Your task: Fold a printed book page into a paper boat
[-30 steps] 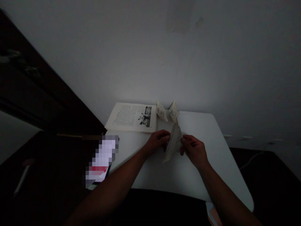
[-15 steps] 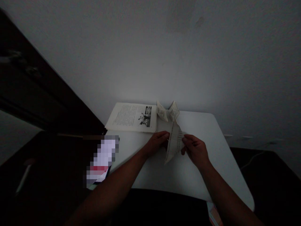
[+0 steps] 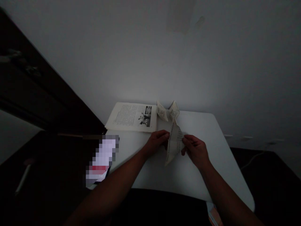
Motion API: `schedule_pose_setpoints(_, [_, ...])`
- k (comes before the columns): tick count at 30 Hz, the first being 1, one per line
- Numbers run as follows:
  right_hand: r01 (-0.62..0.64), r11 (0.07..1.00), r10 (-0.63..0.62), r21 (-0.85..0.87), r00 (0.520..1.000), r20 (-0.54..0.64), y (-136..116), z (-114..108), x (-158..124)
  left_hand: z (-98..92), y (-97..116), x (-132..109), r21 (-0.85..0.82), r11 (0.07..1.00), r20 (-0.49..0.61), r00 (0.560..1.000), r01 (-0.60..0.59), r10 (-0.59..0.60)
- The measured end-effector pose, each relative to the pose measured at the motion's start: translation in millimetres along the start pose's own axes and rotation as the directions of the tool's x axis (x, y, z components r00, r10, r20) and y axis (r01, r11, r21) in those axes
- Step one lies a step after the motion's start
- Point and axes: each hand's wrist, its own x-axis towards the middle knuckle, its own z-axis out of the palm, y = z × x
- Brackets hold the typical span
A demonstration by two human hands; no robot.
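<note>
A folded sheet of printed paper point(image 3: 174, 142) is held above the table between both hands, with its pointed ends turned up and down. My left hand point(image 3: 157, 142) pinches its left side, thumb and fingers closed. On the opposite side, my right hand point(image 3: 194, 148) grips the paper's edge between thumb and fingertips. The fingers' far sides are hidden by the paper. Just beyond stands another folded paper piece point(image 3: 174, 110) with raised, pointed flaps.
A printed book point(image 3: 127, 116) lies at the table's back left. A phone point(image 3: 103, 158) with a lit, blurred screen sits at the left edge. The white table point(image 3: 202, 125) stands against a wall; a dark door point(image 3: 42, 81) is at left.
The folded paper between my hands has tilted slightly, showing more of its printed face. Both hands keep nearly the same place and grip.
</note>
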Motion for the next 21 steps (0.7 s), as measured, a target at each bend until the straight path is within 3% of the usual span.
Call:
schedule_pose_setpoints(5, [-0.002,0.999,0.002,-0.041,1.000,0.002,-1.8,1.6,-0.7,-0.6,3.0,-4.4,0.230,0.965,-0.049,0.989,-0.128,0.143])
schedule_pose_setpoints(11, [-0.006,0.999,0.005,-0.043,1.000,-0.012,-1.6,3.0,-0.6,2.7,1.3,-4.8,0.161,0.966,-0.094,0.971,-0.203,0.220])
schedule_pose_setpoints(16, [-0.013,1.000,0.012,-0.024,1.000,-0.016,-1.6,3.2,-0.7,2.8,2.2,-6.3,0.285,0.932,-0.065,0.965,-0.226,0.254])
schedule_pose_setpoints(21, [-0.005,1.000,0.005,-0.014,1.000,0.001,-2.2,3.0,-1.8,0.7,1.5,-6.0,0.296,0.927,-0.066,0.963,-0.232,0.262])
